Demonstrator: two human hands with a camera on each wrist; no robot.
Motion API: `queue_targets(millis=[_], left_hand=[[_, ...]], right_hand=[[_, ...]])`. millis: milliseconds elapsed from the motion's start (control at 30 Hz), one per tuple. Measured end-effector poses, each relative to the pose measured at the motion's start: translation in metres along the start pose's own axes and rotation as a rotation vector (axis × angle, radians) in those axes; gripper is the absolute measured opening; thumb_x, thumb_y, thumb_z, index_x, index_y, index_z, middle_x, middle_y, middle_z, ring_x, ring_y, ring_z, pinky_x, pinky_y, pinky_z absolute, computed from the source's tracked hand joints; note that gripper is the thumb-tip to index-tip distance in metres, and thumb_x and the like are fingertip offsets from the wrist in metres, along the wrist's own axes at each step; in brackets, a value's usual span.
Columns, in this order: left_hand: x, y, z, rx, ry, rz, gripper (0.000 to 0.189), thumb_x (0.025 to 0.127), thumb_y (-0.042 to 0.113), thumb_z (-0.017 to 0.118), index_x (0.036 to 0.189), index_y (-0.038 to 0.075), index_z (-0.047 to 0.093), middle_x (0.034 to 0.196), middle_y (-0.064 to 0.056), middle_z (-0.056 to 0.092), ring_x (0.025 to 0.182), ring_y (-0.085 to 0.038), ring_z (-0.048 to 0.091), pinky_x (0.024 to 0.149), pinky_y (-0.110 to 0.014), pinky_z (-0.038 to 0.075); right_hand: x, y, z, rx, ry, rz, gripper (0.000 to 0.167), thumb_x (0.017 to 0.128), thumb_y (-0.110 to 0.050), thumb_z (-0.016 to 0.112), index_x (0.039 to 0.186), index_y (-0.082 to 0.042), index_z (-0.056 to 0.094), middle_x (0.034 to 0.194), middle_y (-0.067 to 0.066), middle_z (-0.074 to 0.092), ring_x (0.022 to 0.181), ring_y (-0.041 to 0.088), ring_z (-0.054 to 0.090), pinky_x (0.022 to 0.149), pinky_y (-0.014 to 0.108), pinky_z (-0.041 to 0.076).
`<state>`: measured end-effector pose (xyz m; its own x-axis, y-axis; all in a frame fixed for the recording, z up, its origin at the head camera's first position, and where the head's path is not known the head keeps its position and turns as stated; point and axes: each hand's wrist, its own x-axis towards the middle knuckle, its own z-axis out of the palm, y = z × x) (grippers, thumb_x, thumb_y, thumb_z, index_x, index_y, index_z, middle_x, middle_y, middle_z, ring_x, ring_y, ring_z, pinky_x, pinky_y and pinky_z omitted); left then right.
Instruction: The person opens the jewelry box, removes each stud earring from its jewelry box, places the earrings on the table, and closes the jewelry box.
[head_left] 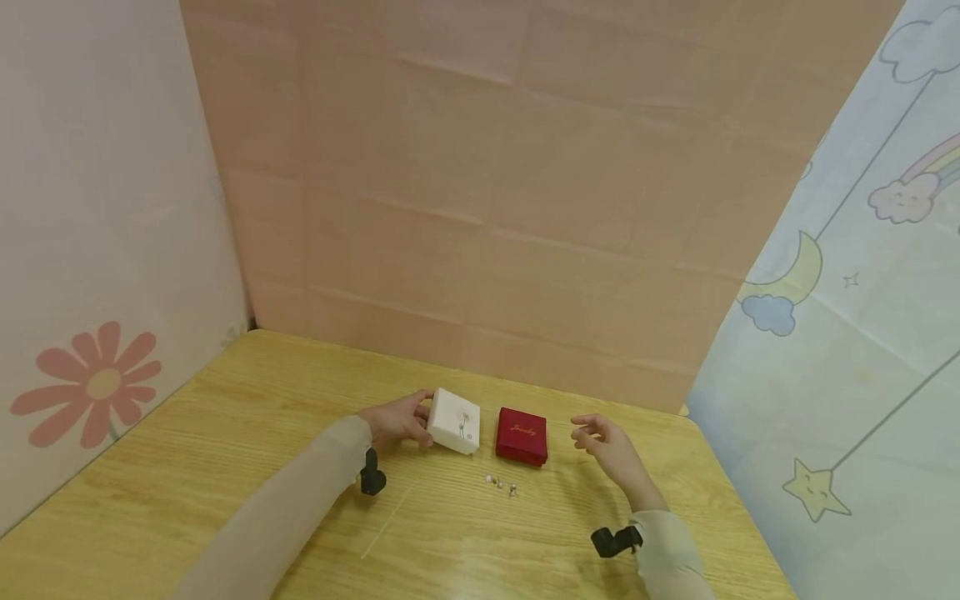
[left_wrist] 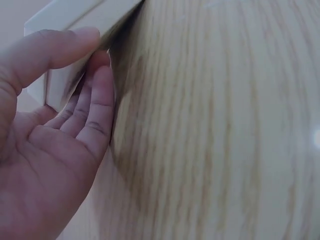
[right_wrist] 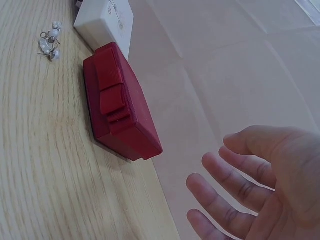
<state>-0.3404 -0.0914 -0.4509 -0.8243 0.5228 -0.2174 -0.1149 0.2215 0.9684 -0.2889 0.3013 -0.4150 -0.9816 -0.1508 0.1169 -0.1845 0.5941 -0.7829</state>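
Note:
My left hand (head_left: pixel 396 419) grips a white gift box (head_left: pixel 453 421) with a small flower drawing on its lid. In the left wrist view the thumb presses the side of the box and the fingers reach beneath its edge, so it sits tilted over the wood. Just right of it stands a red jewelry box (right_wrist: pixel 117 102) with gold lettering on top and a bow on its front side. Several small pearl earrings (right_wrist: pixel 51 42) lie in front of the two boxes. My right hand (head_left: pixel 606 446) hovers to the right of the red box, fingers loosely bent around nothing.
Everything lies on a light wooden table (head_left: pixel 442 533). A pinkish cloth backdrop (head_left: pixel 465 192) rises behind its far edge, with printed cloth walls at the left and right. Black wrist cameras (head_left: pixel 615 542) are strapped to both forearms.

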Motion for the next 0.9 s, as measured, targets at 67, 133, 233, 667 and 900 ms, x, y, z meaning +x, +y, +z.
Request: queue_targets(millis=[67, 133, 233, 667, 900], left_hand=[[-0.0007, 0.0013, 0.0000, -0.002, 0.007, -0.004, 0.104, 0.071, -0.015, 0.073, 0.154, 0.010, 0.014, 0.131, -0.020, 0.053, 0.107, -0.025, 0.058, 0.085, -0.031, 0.048], [-0.0006, 0.0020, -0.0002, 0.000, 0.014, -0.004, 0.104, 0.070, -0.017, 0.072, 0.153, 0.008, 0.015, 0.129, -0.021, 0.053, 0.105, -0.025, 0.058, 0.084, -0.031, 0.048], [-0.0003, 0.0026, -0.0008, 0.007, 0.026, -0.011, 0.105, 0.069, -0.017, 0.073, 0.153, 0.008, 0.016, 0.126, -0.020, 0.053, 0.104, -0.025, 0.057, 0.083, -0.031, 0.048], [-0.0022, 0.0066, -0.0025, 0.036, -0.027, -0.020, 0.098, 0.081, -0.001, 0.073, 0.154, 0.003, 0.008, 0.132, -0.024, 0.048, 0.110, -0.026, 0.057, 0.088, -0.035, 0.050], [-0.0026, 0.0097, 0.0005, 0.061, 0.028, -0.043, 0.069, 0.098, 0.024, 0.058, 0.150, -0.003, 0.022, 0.132, -0.019, 0.054, 0.105, -0.021, 0.059, 0.092, -0.039, 0.051]], right_hand=[[-0.0003, 0.0000, -0.0001, -0.010, -0.004, -0.008, 0.028, 0.098, -0.017, 0.056, 0.123, -0.005, 0.059, 0.104, 0.016, 0.065, 0.089, 0.020, 0.065, 0.082, 0.033, 0.052], [-0.0002, 0.0001, 0.0001, -0.011, -0.003, -0.005, 0.028, 0.098, -0.018, 0.057, 0.123, -0.005, 0.059, 0.103, 0.015, 0.065, 0.088, 0.019, 0.065, 0.081, 0.032, 0.052], [0.0002, 0.0003, 0.0001, -0.011, -0.009, 0.003, 0.028, 0.098, -0.018, 0.057, 0.124, -0.006, 0.059, 0.104, 0.015, 0.065, 0.088, 0.019, 0.065, 0.081, 0.031, 0.051], [0.0035, 0.0000, 0.0017, 0.007, -0.034, 0.026, 0.030, 0.099, -0.017, 0.055, 0.126, -0.006, 0.057, 0.107, 0.019, 0.063, 0.094, 0.027, 0.064, 0.086, 0.038, 0.051], [0.0039, -0.0022, 0.0021, 0.011, -0.039, 0.031, 0.030, 0.099, -0.018, 0.055, 0.126, -0.006, 0.058, 0.106, 0.015, 0.064, 0.094, 0.023, 0.064, 0.087, 0.038, 0.051]])
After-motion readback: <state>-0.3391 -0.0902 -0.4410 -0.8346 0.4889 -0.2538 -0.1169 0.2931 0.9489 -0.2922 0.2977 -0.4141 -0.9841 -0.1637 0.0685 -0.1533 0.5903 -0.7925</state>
